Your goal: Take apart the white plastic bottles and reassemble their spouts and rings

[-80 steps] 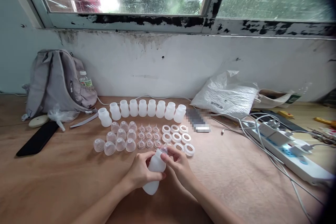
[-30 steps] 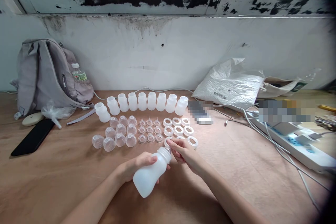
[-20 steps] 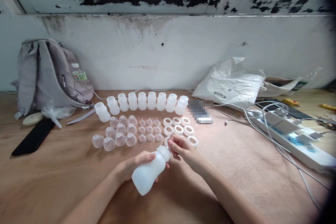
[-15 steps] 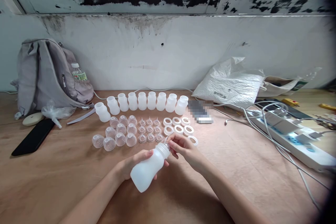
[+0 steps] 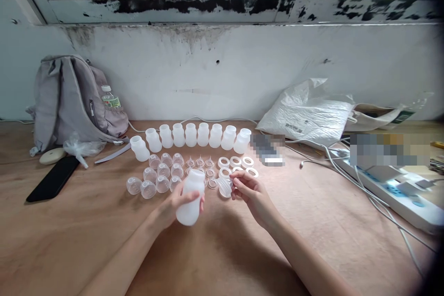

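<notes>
My left hand grips a milky white plastic bottle, held nearly upright above the wooden table with its open neck up. My right hand pinches a white ribbed screw ring just right of the bottle, apart from its neck. Behind the hands lie rows of parts: several clear dome caps, small clear teats and white rings. A row of several matching bottles stands farther back.
A grey backpack with a water bottle in its pocket leans on the wall at left. A black phone lies beside it. At right are a white plastic bag, a power strip and loose cables.
The bottle has swung from a tilt to nearly upright and moved left. My right hand has left the bottle's neck and now holds a ring beside it.
</notes>
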Demonstrator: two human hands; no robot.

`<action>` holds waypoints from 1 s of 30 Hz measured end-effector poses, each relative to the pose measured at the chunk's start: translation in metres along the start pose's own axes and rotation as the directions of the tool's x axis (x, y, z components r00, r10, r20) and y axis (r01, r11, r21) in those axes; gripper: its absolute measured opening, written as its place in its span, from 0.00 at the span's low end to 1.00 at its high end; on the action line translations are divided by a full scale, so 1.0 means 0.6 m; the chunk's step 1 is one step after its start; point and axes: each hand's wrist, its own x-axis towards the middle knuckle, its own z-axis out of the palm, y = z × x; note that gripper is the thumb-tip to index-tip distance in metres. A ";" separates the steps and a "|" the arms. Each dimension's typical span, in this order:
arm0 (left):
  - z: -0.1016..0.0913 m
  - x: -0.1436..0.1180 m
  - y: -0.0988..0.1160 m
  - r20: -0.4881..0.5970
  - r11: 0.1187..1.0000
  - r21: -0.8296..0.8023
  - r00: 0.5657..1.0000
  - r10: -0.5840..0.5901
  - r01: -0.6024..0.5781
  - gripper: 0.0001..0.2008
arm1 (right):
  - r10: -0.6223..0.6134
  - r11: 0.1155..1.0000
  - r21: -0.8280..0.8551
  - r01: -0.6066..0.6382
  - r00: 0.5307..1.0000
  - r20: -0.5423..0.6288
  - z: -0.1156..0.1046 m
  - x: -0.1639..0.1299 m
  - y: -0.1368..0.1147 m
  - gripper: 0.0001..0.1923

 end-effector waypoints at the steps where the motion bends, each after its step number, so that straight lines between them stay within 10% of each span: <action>1: -0.003 -0.003 0.013 -0.073 0.998 -0.003 0.995 0.061 -0.062 0.15 | 0.008 1.000 -0.002 -0.008 1.000 -0.003 0.000 0.000 0.000 0.10; 7: -0.056 -0.028 0.094 -0.375 0.926 0.294 0.862 0.341 -0.238 0.20 | 0.018 1.000 -0.017 -0.018 1.000 0.005 0.001 0.000 0.005 0.11; 12: -0.151 -0.055 0.117 -0.444 0.525 0.851 0.522 0.728 -0.008 0.23 | 0.008 0.999 -0.043 -0.006 0.999 0.032 0.006 -0.002 0.006 0.10; 15: -0.207 -0.068 0.115 -0.474 0.445 0.879 0.410 0.779 0.172 0.25 | -0.001 0.999 -0.047 0.004 0.998 0.061 0.008 -0.005 0.008 0.09; 23: -0.269 -0.071 0.090 -0.650 0.445 0.742 0.375 0.661 0.501 0.28 | 0.010 0.997 -0.082 0.000 0.993 0.117 0.014 -0.007 0.008 0.10; 30: -0.292 -0.056 0.072 -0.626 0.482 0.774 0.390 0.675 0.410 0.31 | 0.014 0.994 -0.106 0.003 0.987 0.158 0.017 -0.009 0.008 0.10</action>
